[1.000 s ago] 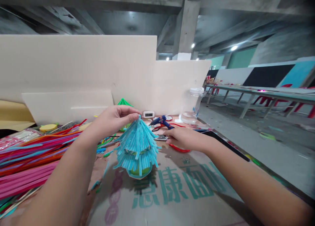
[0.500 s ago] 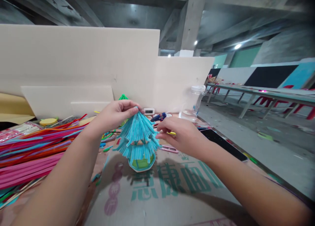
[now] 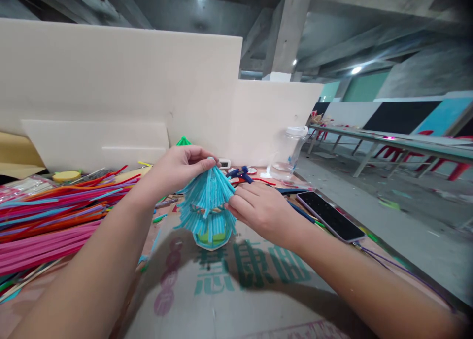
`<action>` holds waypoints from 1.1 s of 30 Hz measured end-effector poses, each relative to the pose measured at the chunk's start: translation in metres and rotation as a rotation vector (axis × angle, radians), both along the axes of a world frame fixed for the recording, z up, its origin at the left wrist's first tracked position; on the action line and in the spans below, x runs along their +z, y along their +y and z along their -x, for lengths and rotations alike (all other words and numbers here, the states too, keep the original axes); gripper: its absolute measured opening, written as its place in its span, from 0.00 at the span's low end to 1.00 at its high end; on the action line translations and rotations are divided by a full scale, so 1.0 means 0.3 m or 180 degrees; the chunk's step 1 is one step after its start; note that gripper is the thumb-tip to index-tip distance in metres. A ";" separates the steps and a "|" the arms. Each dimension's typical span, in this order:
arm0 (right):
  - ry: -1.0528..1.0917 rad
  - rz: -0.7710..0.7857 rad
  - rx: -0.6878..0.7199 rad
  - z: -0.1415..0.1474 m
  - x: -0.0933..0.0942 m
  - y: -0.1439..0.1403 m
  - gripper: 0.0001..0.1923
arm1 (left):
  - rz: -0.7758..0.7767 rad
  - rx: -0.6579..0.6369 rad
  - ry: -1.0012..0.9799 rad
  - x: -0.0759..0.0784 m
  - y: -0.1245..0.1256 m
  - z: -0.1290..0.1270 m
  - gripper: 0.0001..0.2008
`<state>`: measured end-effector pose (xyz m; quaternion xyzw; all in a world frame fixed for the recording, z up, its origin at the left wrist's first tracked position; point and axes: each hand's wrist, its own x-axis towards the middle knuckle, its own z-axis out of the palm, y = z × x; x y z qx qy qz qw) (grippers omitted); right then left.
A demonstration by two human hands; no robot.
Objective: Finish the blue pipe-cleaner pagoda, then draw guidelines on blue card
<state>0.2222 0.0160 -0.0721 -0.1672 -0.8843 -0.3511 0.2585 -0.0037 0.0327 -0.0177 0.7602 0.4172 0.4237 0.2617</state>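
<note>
I see my left hand [image 3: 177, 167] pinching the tip of the blue pipe-cleaner tree [image 3: 207, 206], which stands on the counter [image 3: 258, 299]. At 3 o'clock of it, my right hand [image 3: 258, 212] has its fingers [image 3: 236, 201] closed on the fringe. I judge it light, soft and easily bent, so the tip is best to hold.

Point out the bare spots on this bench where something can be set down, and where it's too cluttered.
Bare room: the printed cardboard sheet in front of the blue fringed cone, between the two forearms. Crowded: the pipe cleaner pile at left; behind the cone, the glue gun and jar; the phone at right. The left hand pinches the cone's tip; the right hand touches its side.
</note>
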 end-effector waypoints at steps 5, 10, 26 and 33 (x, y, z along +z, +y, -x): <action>0.0095 -0.0031 -0.0026 -0.009 -0.006 0.016 0.14 | -0.0109 0.0132 0.0058 -0.010 0.011 -0.001 0.17; 0.0408 0.0320 0.0140 0.000 0.017 -0.006 0.21 | -0.0254 0.0424 0.0178 -0.002 -0.002 -0.001 0.16; 0.0158 0.0733 -0.0195 0.033 -0.012 -0.025 0.16 | -0.0505 0.0713 0.0520 0.012 -0.025 -0.013 0.13; 0.0452 0.1098 -0.0427 -0.044 0.077 -0.013 0.17 | -0.0212 0.0285 0.0256 0.005 0.001 0.026 0.15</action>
